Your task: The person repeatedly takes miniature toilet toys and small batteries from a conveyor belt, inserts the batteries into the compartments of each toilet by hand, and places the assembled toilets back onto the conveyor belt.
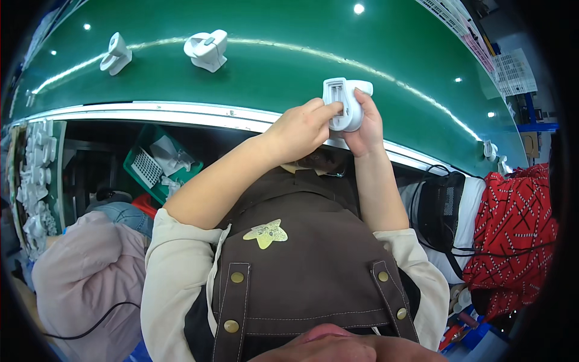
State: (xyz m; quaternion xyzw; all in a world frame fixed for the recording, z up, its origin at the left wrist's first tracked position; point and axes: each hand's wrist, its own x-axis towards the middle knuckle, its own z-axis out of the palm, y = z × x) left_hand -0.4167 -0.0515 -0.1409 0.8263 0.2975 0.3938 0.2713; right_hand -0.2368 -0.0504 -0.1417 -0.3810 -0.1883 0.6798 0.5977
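Observation:
My right hand [369, 128] grips a white plastic device [356, 111] just above the near edge of the green conveyor belt [271, 69]. The device has a rounded body, a short arm at its top right and a long open recess facing up, with metallic-looking parts inside. My left hand [304, 128] is closed, its fingers bent and its fingertips pressed at the lower part of that recess. Whether those fingers hold a small part is hidden.
Two similar white devices stand on the belt, one at the far left [116, 54] and one left of centre [206, 50]. Below the belt is a green basket [134, 158] with white parts. Co-workers sit at left [90, 259] and right, the latter in red patterned cloth [512, 235].

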